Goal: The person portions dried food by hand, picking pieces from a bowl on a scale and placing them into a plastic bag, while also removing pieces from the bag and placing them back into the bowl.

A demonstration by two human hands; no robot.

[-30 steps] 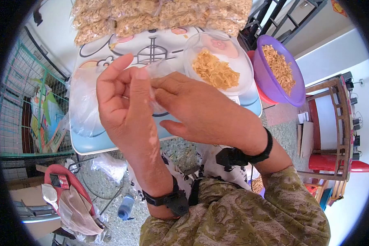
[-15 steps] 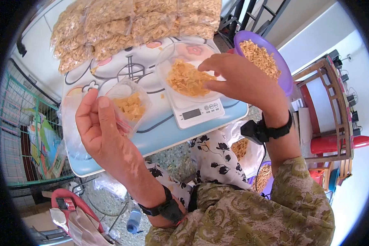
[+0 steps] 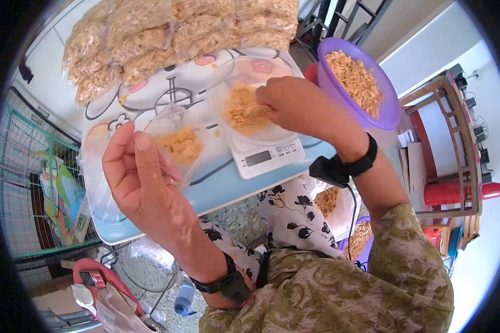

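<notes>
Patterned surface (image 3: 205, 188) carries a white scale (image 3: 264, 155). Beyond it lie filled packets (image 3: 166, 33). Left hand (image 3: 136, 172) pinches a partly filled clear bag (image 3: 178, 144) beside the scale; right hand (image 3: 294, 105), fingers pressed together, grips flakes (image 3: 241, 108) in the scale's dish, so filling seems underway.

head cam | looks forward-down | close over table (image 3: 222, 191)

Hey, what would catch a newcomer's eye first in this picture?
Probably the purple bowl heaped with golden snack pieces at the table's right edge. Next, the right hand reaching into the clear dish on the white scale, while the left hand holds a small part-filled plastic bag.
</notes>
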